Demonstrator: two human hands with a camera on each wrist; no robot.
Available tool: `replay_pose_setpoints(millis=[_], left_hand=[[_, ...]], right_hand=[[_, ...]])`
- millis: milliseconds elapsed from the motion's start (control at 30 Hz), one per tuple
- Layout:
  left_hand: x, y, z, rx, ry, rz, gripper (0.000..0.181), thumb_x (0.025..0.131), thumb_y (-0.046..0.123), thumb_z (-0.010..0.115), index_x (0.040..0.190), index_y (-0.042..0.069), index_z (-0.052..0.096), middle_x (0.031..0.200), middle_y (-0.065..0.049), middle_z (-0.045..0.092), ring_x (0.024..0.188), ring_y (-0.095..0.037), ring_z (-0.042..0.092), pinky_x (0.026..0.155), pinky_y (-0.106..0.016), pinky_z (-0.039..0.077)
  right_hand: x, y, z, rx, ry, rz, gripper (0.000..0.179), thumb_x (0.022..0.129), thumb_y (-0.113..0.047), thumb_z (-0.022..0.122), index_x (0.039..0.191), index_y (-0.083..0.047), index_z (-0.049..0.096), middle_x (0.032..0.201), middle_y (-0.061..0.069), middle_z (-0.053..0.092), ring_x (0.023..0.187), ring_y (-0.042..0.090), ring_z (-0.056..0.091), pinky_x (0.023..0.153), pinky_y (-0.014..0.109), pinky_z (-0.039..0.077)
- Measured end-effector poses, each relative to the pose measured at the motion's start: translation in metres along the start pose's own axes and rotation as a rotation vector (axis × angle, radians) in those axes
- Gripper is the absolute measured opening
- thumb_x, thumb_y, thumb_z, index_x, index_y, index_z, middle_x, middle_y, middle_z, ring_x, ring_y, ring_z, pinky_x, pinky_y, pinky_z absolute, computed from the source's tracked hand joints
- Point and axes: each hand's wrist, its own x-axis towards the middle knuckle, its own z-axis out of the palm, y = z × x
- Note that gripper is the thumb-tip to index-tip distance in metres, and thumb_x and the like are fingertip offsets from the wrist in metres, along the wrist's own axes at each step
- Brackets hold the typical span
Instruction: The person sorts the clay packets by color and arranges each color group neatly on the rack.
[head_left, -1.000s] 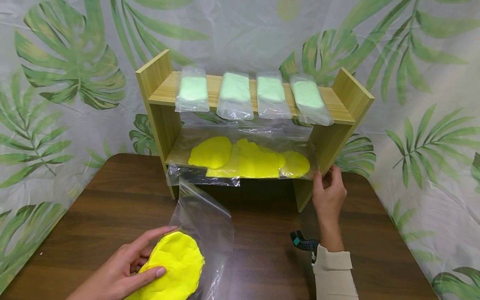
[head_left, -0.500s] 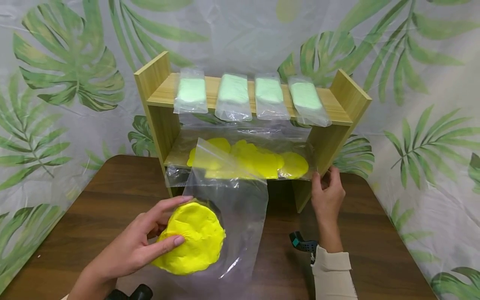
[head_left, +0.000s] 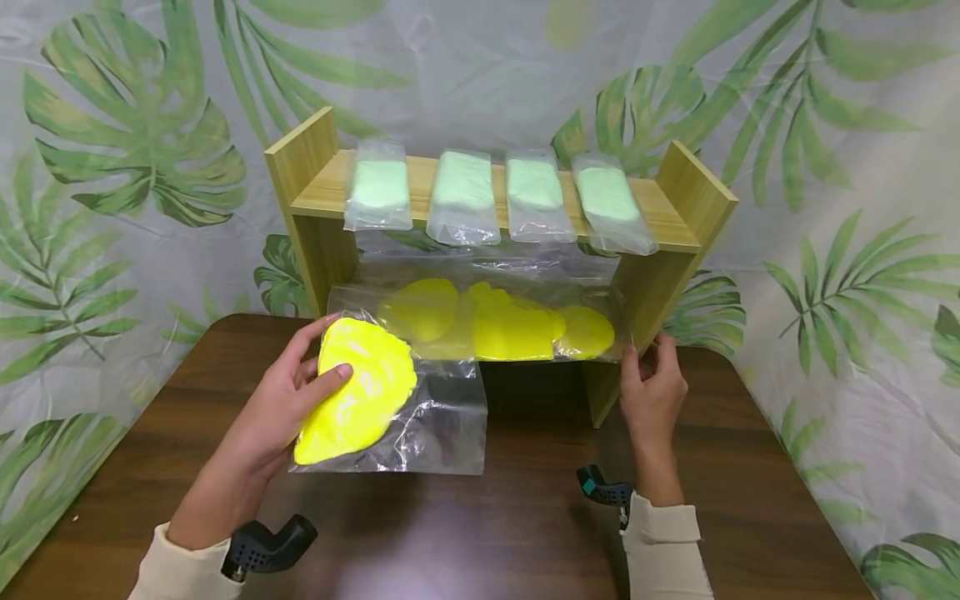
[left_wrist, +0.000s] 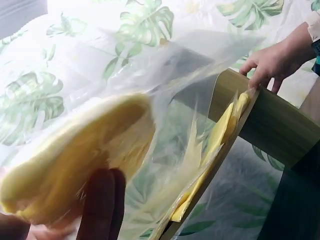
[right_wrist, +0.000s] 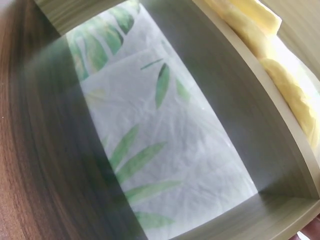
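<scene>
My left hand [head_left: 262, 421] grips a clear plastic bag [head_left: 446, 425] holding a flat, rounded yellow slab [head_left: 363, 387] that looks like soft clay. The thumb lies over the slab's face, the fingers behind it. The bag's upper part overlaps the front of the middle shelf of a small wooden rack [head_left: 303, 137]. Several similar yellow slabs [head_left: 517, 329] in clear bags lie on that shelf. At the rack's right side panel, my right hand [head_left: 654, 387] holds the panel's edge between thumb and fingers. Only its fingertips [right_wrist: 311, 231] show in the right wrist view.
Several bags of pale green material [head_left: 463, 183] lie along the top shelf, their ends hanging over its front edge. The rack stands at the back of a dark wooden table [head_left: 525, 517]. Behind it hangs a leaf-patterned sheet [head_left: 480, 75].
My left hand has risen and moved forward to the rack with the bagged yellow slab, and the bag now reaches the middle shelf. My right hand has stayed on the side panel.
</scene>
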Motion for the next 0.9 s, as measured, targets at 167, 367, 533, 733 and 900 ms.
replay_pose_setpoints(millis=[167, 367, 533, 733, 900], left_hand=[[0.008, 0.0, -0.004, -0.048, 0.014, -0.076, 0.069, 0.098, 0.022, 0.058, 0.153, 0.016, 0.017, 0.124, -0.015, 0.056, 0.092, -0.023, 0.069, 0.077, -0.037, 0.055], [0.012, -0.003, -0.003, -0.123, 0.063, -0.108, 0.074, 0.099, 0.02, 0.055, 0.155, 0.012, 0.007, 0.116, -0.005, 0.058, 0.092, -0.013, 0.064, 0.081, -0.025, 0.052], [0.008, -0.003, 0.002, -0.299, 0.129, -0.045, 0.073, 0.098, 0.01, 0.053, 0.154, 0.011, 0.006, 0.11, 0.0, 0.059, 0.091, -0.009, 0.057, 0.081, -0.02, 0.045], [0.009, -0.01, 0.003, -0.278, 0.119, 0.103, 0.067, 0.095, 0.0, 0.056, 0.151, 0.007, 0.02, 0.139, -0.013, 0.035, 0.108, -0.012, 0.054, 0.088, -0.018, 0.046], [0.016, -0.019, 0.006, -0.001, 0.207, 0.202, 0.062, 0.089, -0.002, 0.065, 0.144, 0.004, 0.038, 0.14, -0.015, 0.032, 0.115, -0.023, 0.049, 0.087, -0.017, 0.046]], right_hand=[[0.0, -0.001, 0.001, 0.016, 0.0, -0.006, 0.029, 0.094, -0.019, 0.059, 0.121, -0.009, 0.061, 0.11, 0.011, 0.069, 0.076, -0.014, 0.057, 0.061, 0.007, 0.043], [0.0, -0.001, 0.002, 0.026, 0.006, 0.001, 0.03, 0.094, -0.02, 0.059, 0.122, -0.01, 0.061, 0.111, 0.011, 0.069, 0.077, -0.01, 0.059, 0.063, 0.007, 0.044], [0.0, 0.0, 0.002, 0.032, 0.007, 0.001, 0.03, 0.094, -0.02, 0.058, 0.122, -0.01, 0.061, 0.112, 0.012, 0.069, 0.078, -0.016, 0.057, 0.064, 0.007, 0.044], [0.0, 0.0, 0.002, 0.028, 0.013, -0.002, 0.029, 0.094, -0.02, 0.059, 0.121, -0.01, 0.061, 0.11, 0.012, 0.069, 0.075, -0.018, 0.055, 0.062, 0.006, 0.043], [0.0, 0.001, 0.002, 0.014, 0.018, 0.0, 0.03, 0.094, -0.021, 0.059, 0.122, -0.011, 0.061, 0.111, 0.011, 0.069, 0.075, -0.016, 0.056, 0.06, 0.007, 0.042]])
